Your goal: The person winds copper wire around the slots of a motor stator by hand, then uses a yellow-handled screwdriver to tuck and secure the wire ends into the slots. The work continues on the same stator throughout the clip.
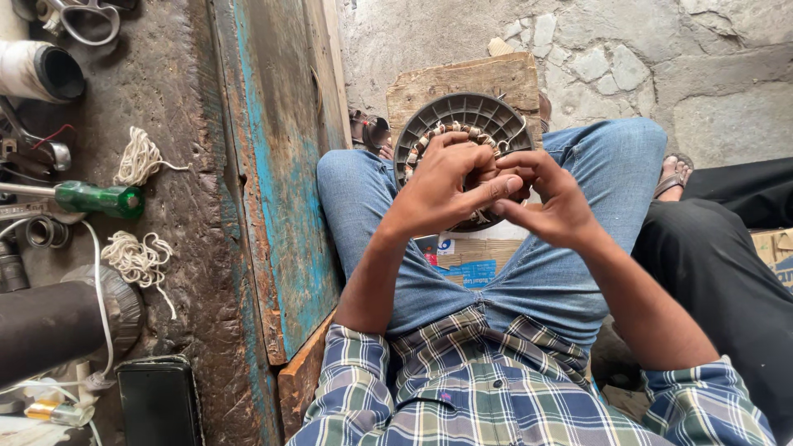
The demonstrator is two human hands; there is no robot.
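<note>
Between your knees, resting on your lap, sits a round motor part (462, 116): a dark ribbed plastic disc ringed with copper-coloured wire coils. Your left hand (442, 186) lies over its middle, fingers curled around the coils in a close grip. Your right hand (552, 198) meets it from the other side, fingertips pinched narrow against the left fingers; whether anything thin is pinched between them is too small to tell. Both hands cover most of the disc's lower half.

Behind the disc lies one rough wooden board (462, 83) on the cracked stone floor (661, 58). Under your wrists, a piece of printed cardboard (467, 260) shows between your blue jeans (570, 272).

To your left stands a desk (198, 206) of worn, dark wood with a side panel of flaking blue paint. On it lie one green-handled screwdriver (99, 198), two bundles of off-white string (140, 157), one pair of scissors (83, 16), a white tube (37, 70) with a dark open end, a thick black cylinder (49, 326) and a flat black phone (157, 400).

At your right, another person's dark trouser leg (719, 272) presses close beside your own, with a sandalled foot (676, 175) beyond it.
</note>
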